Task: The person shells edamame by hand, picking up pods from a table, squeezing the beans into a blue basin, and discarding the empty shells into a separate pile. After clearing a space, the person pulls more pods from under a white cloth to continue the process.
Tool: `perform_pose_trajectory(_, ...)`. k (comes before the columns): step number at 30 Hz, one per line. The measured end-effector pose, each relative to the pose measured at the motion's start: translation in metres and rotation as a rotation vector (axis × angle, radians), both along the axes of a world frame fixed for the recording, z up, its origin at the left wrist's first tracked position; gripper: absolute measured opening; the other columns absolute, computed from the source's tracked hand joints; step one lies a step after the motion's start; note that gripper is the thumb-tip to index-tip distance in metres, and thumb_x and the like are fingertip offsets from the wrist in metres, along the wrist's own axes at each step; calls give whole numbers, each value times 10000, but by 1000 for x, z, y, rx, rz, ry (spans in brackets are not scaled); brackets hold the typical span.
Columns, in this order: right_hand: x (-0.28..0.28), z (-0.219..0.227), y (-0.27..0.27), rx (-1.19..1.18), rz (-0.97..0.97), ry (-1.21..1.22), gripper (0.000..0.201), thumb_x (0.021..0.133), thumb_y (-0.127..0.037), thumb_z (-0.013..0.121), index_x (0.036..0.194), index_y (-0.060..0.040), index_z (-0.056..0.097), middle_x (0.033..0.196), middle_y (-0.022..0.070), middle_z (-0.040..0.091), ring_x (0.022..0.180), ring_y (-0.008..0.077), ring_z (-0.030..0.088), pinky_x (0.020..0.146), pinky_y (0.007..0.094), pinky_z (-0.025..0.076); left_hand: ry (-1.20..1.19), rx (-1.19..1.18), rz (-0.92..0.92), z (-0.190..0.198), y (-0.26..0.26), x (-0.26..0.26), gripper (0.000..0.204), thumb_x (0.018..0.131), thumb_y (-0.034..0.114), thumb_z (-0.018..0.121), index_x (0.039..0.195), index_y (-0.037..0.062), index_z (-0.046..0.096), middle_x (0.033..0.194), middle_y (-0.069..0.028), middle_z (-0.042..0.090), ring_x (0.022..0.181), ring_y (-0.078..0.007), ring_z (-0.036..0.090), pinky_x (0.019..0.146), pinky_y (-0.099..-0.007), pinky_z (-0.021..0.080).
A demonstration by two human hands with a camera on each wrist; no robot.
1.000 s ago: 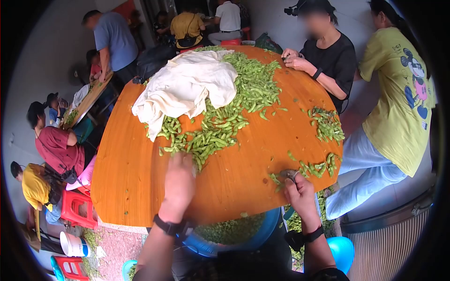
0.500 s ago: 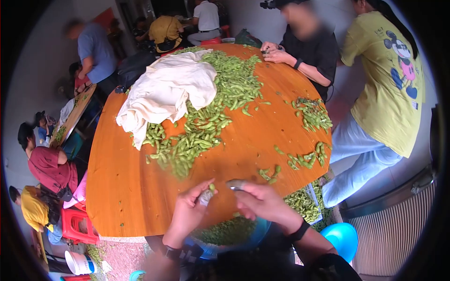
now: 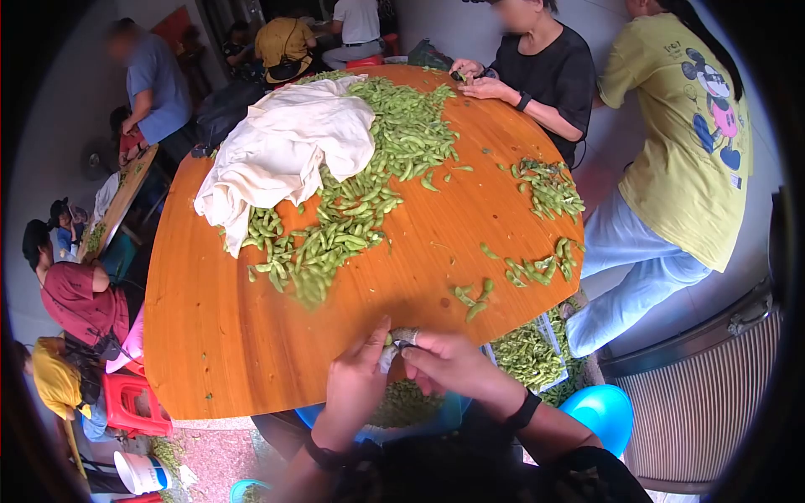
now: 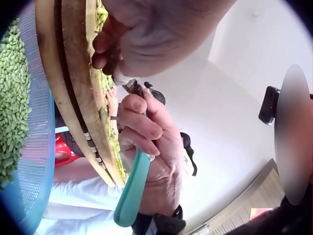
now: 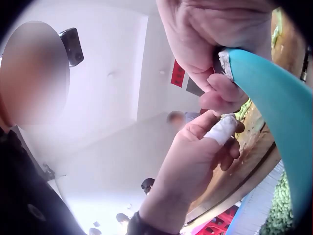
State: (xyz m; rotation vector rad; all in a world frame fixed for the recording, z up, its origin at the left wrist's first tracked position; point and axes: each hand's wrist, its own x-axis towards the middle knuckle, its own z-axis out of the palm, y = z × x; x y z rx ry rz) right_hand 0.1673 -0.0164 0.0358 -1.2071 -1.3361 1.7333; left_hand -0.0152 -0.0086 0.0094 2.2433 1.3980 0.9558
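My left hand (image 3: 355,379), its thumb in a white wrapping (image 5: 222,129), pinches a green soybean pod (image 3: 389,339) in front of the table's near edge. From the right, my right hand (image 3: 457,362) meets it, gripping a tool with a teal handle (image 4: 136,188) and a dark metal end (image 4: 132,87). That metal end comes right up to the left fingertips; its exact kind I cannot tell. Below both hands sits a blue basin (image 4: 41,122) with shelled green beans (image 4: 12,98). A heap of pods (image 3: 314,260) lies further up the wooden table (image 3: 226,335).
A white cloth (image 3: 285,142) covers part of the heap. Smaller pod piles (image 3: 549,189) lie along the table's right side. Across the table, a person in black (image 3: 545,75) works with both hands. A tray of pods (image 3: 528,352) and a blue stool (image 3: 599,415) stand at right.
My left hand has drawn back from the heap with a pod. The right hand has come leftward from the table's right side with the tool, and the two now meet.
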Motion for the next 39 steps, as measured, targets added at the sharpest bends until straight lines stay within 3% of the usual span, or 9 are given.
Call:
perform_pose_trajectory(7, -1, -6, -1, -18, -33, 52, 182, 1002, -181, 503, 931, -46, 601, 723, -7, 600, 556, 69, 599, 432, 204, 432, 154, 132, 8, -5, -1, 4, 546, 752, 25, 668, 1290, 92, 601, 820, -139, 647, 679, -301, 654, 621, -391, 543)
perform_pose_trajectory(19, -16, -23, -3, -22, -188, 205, 113, 985, -125, 524, 941, -50, 596, 676, -18, 559, 503, 52, 491, 435, 209, 381, -91, 11, -39, -10, 0, 4, 504, 790, -86, 598, 1275, 49, 603, 959, -191, 682, 842, -315, 686, 762, -363, 540)
perform_pose_trajectory(21, -16, -22, -4, -55, -213, 246, 109, 985, -127, 527, 941, -56, 597, 669, -21, 552, 497, 50, 481, 429, 206, 366, -235, -25, -103, -10, 3, 2, 445, 856, -54, 579, 1281, 75, 612, 942, -112, 696, 744, -194, 669, 667, -298, 531)
perform_pose_trajectory(22, -14, -19, -4, -82, -210, 262, 114, 985, -138, 527, 947, -62, 604, 670, -20, 551, 490, 48, 473, 421, 206, 358, -236, -27, -105, -9, 3, 0, 445, 856, -54, 579, 1281, 75, 612, 942, -112, 696, 744, -194, 669, 667, -298, 531)
perform_pose_trajectory(24, -12, -16, -1, -110, -209, 276, 120, 986, -148, 528, 954, -68, 611, 671, -19, 550, 484, 46, 464, 412, 206, 349, -722, -608, -158, -4, 2, -7, 394, 924, -1, 556, 1303, 97, 600, 897, -21, 671, 637, -63, 570, 561, -201, 460)
perform_pose_trajectory(28, -9, -14, 5, -210, -138, 378, 151, 978, -178, 539, 988, -55, 627, 684, -8, 562, 468, 51, 459, 382, 209, 322, -917, -844, -173, 8, 8, -16, 443, 938, 33, 575, 1374, 84, 514, 834, 16, 622, 587, -16, 482, 521, -150, 397)
perform_pose_trajectory(31, -5, -13, 6, -257, -134, 491, 168, 967, -186, 554, 1003, -39, 627, 694, -1, 571, 463, 62, 462, 372, 206, 315, -947, -695, -188, 20, 1, -5, 428, 925, 34, 603, 1345, 78, 529, 831, 13, 620, 621, -28, 526, 547, -152, 424)
perform_pose_trajectory(35, -3, -11, 2, -385, -110, 636, 190, 955, -189, 571, 1038, -24, 616, 709, 8, 584, 477, 75, 479, 367, 203, 318, -960, -612, -259, -3, 2, -16, 348, 900, 42, 651, 1243, 62, 596, 856, -32, 643, 691, -53, 594, 600, -168, 471)
perform_pose_trajectory(39, -8, -6, -4, -360, -143, 631, 201, 959, -184, 565, 1078, -28, 608, 723, 16, 597, 501, 75, 504, 376, 198, 325, -1052, -583, -192, -10, 4, -12, 188, 913, 95, 650, 1089, 29, 649, 929, -63, 664, 634, -60, 556, 539, -190, 430)
